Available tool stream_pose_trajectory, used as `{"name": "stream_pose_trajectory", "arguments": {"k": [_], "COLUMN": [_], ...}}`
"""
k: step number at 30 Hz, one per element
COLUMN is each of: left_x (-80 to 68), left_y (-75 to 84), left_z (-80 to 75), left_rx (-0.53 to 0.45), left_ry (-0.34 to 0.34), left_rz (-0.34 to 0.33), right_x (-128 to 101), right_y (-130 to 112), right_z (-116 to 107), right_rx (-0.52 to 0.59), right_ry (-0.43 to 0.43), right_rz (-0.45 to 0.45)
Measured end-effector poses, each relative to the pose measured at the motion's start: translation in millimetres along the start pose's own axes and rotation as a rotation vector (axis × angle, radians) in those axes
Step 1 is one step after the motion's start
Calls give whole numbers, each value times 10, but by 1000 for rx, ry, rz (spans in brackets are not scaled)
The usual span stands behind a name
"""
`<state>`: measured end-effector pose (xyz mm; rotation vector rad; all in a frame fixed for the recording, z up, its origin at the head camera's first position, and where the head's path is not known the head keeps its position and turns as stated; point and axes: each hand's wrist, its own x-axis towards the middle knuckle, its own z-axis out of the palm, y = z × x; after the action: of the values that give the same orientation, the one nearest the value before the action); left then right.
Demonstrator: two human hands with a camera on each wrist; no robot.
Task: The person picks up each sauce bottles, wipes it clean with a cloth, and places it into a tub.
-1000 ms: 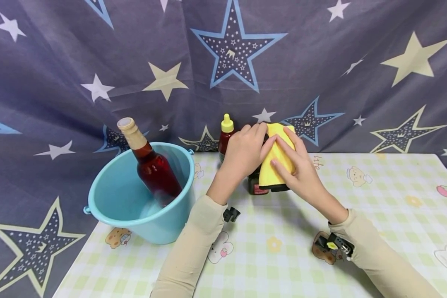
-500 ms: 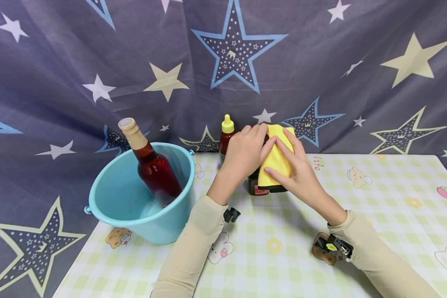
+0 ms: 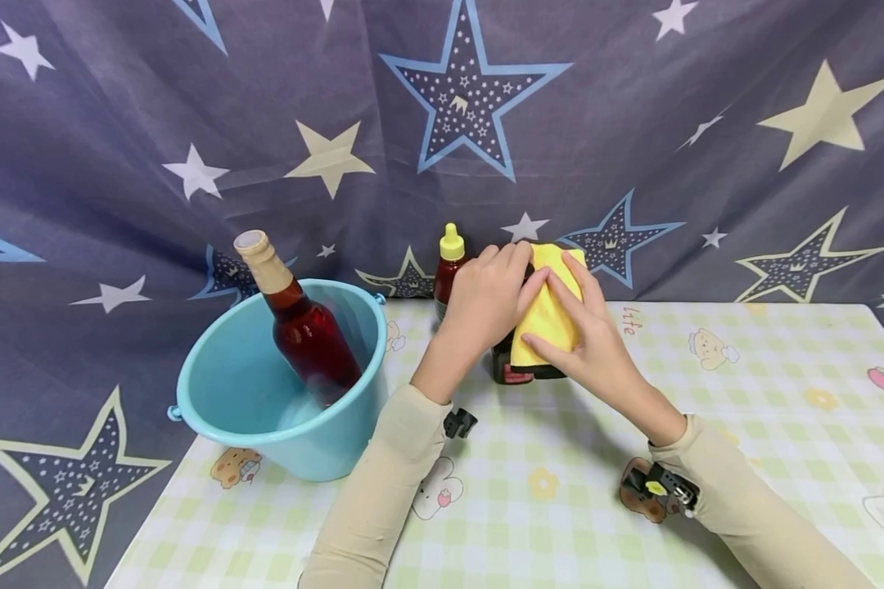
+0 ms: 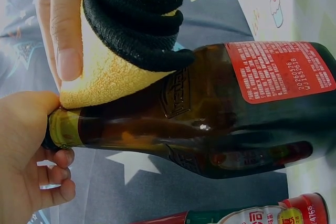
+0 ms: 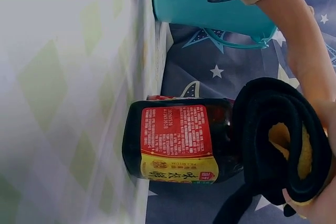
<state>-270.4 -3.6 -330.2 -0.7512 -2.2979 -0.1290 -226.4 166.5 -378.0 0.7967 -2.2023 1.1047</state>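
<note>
Right thumb (image 3: 548,350) has lowered; right hand (image 3: 600,343) grips yellow cloth (image 3: 551,315), left hand (image 3: 479,303) a bottle (image 4: 210,108); label (image 4: 283,74) reads 20260526.

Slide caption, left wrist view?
Brown glass bottle, top held by left grip, fuzzy yellow-black cloth held against its neck by right grip.

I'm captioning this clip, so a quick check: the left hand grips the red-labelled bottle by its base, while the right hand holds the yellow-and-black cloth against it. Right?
Not by its base: the left wrist view shows the left hand gripping the red-labelled bottle at its top. The right hand does hold the yellow-and-black cloth against it.
</note>
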Motion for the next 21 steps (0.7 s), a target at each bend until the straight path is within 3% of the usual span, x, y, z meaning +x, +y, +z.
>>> {"name": "stream_pose_trajectory", "arguments": {"k": [21], "left_x": [13], "left_y": [1], "left_z": [0], "left_rx": [6], "left_ry": [-40], "left_rz": [-10], "right_x": [-13], "right_y": [18], "right_z": [30], "right_rx": [-32], "right_ry": [9], "right_rz": [-17]}}
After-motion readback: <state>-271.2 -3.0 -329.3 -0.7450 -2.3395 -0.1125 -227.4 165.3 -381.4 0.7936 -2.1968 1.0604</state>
